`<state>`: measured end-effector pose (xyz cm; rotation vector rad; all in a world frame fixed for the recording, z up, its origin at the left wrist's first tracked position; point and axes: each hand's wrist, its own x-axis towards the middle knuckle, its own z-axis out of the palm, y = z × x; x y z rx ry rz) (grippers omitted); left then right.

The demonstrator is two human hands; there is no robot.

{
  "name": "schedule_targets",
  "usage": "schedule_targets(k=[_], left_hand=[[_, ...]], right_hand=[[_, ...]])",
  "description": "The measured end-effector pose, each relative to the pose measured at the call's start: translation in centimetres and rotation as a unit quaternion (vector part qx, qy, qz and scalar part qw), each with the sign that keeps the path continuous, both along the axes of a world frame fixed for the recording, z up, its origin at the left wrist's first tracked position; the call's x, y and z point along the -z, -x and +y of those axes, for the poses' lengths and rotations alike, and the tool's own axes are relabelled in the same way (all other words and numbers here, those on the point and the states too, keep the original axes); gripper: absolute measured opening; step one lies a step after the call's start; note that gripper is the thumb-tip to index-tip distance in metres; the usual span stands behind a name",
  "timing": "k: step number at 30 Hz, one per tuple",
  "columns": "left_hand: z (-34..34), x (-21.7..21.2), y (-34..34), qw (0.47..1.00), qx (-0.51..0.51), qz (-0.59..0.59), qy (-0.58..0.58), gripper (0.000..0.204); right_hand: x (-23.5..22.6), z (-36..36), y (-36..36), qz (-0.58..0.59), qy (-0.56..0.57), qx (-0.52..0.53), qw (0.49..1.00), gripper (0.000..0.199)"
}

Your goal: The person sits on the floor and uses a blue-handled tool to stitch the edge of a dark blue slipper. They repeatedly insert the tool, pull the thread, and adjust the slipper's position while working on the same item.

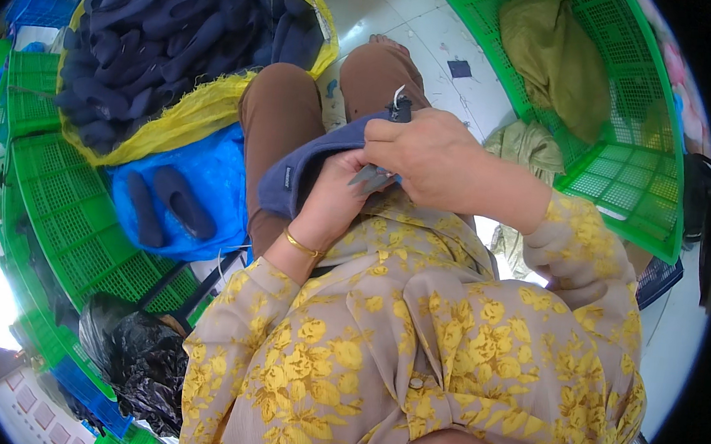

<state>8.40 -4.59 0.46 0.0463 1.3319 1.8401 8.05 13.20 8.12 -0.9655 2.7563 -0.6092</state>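
- In the head view, I'm looking down on a pale tiled floor, with green plastic crates standing along the left and a large green crate curving along the right.
- A yellow woven sack is gaping at upper left, brimming with dark, rounded slip-on shoes.
- Just below it, two more shoes are lying on crinkled blue sheeting; a glossy black bag is slumping nearer me.
- Soft olive cloth is sagging inside the right crate.
- Now the hands: a smooth blue fabric piece, curved like a slipper, is resting across brown trousers.
- The left hand is pressing into it; its fingers are hiding, so I can't tell how they're closing.
- The right hand is holding its fingers together, clamping pointed metal snips, whose grey blades are poking out below, beside the left hand.
- A shiny gold bangle is circling the left wrist.
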Motion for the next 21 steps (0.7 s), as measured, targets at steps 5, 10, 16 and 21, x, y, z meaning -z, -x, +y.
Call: schedule_targets(k=[5,10,16,21], left_hand=[[0.2,-0.7,0.0,0.998,-0.020,-0.059,0.011,0.013],[0.4,0.3,-0.3,1.000,-0.010,-0.008,0.000,0.014],[0.4,-0.1,-0.4,0.995,0.010,0.055,0.083,0.009],[1.1,-2.5,-0.1,0.997,-0.031,-0.070,0.029,0.013]], right_hand=[[0.5,0.7,-0.2,-0.003,-0.022,0.045,0.999,0.016],[0.2,0.9,-0.3,0.029,-0.019,-0.011,0.999,0.019],[-0.1,-1.3,1.0,0.116,0.301,0.104,0.941,0.020],[-3.0,-0.4,1.3,-0.319,0.504,0.256,0.760,0.010]])
